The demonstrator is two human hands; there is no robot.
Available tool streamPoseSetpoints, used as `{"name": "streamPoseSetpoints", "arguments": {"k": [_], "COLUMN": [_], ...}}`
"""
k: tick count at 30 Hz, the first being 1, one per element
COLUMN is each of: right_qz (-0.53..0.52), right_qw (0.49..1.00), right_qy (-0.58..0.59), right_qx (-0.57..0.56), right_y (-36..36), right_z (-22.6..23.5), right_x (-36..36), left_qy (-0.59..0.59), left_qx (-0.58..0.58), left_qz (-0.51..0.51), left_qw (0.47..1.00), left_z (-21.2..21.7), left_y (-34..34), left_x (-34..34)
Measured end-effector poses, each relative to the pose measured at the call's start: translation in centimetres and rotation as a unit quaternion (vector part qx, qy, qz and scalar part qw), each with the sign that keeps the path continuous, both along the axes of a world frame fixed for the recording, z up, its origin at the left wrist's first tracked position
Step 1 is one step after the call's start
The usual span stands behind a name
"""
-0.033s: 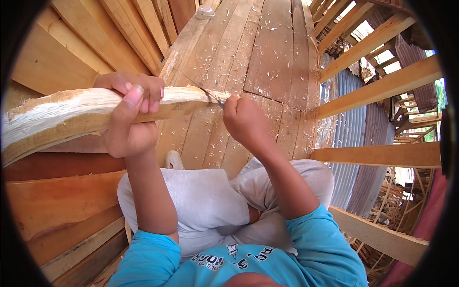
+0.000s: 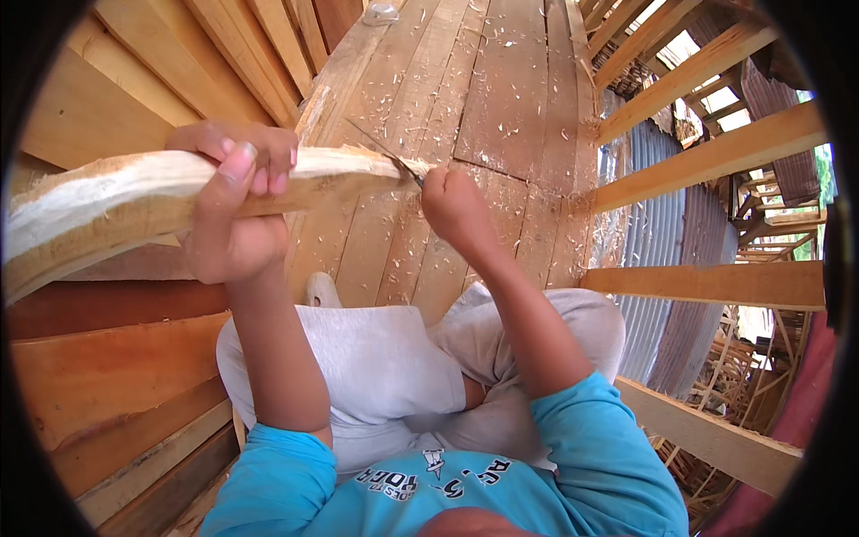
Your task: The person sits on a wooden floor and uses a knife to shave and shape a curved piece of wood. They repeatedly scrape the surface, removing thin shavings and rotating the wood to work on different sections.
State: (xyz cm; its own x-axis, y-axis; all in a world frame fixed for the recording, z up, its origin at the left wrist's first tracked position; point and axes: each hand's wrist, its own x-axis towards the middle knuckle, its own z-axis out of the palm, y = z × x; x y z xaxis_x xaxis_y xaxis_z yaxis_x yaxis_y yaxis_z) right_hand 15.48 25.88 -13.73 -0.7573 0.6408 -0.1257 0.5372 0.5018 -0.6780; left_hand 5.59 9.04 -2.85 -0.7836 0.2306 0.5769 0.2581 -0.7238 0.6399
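A long, curved piece of pale wood runs from the left edge to the middle, its upper side pared white and rough. My left hand is wrapped round it, thumb on top and fingers over the far side. Near the wood's right end, my right hand is closed in a fist round the handle of a knife. The handle itself is hidden in my fingers. Its thin dark blade lies slantwise across the wood's top, pointing away and to the left. Rough fibres stand up beside the blade.
Wood shavings are scattered over the plank floor ahead. Planks lean at the left. Wooden rails and corrugated metal sheets stand at the right. A small pale object lies at the far end. My legs are folded below.
Both hands and the wood's right end have risen slightly in the picture, away from me. The knife stays on the wood, with more of its blade showing.
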Motion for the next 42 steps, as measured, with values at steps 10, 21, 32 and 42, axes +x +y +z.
{"name": "streamPoseSetpoints", "arguments": {"k": [10, 21, 32, 42], "right_qz": [-0.022, -0.243, -0.038, 0.157], "right_qw": [0.998, 0.968, 0.944, 0.961], "right_qy": [-0.019, 0.024, -0.114, 0.036], "right_qx": [0.053, 0.062, 0.307, 0.223], "right_y": [1.1, 8.6, 11.4, 6.1], "right_z": [-1.7, -4.3, -13.0, -15.0], "right_x": [-0.9, 0.1, 1.6, -0.4], "left_qy": [-0.023, 0.073, 0.094, 0.118], "left_qx": [0.007, 0.012, 0.007, -0.005], "left_qz": [0.064, 0.054, 0.065, -0.009], "left_qw": [0.998, 0.996, 0.993, 0.993], "left_z": [0.0, 0.5, 1.9, 1.9], "left_y": [0.6, -0.9, -5.2, -3.2], "left_x": [-0.4, 0.1, -1.8, -0.9]}}
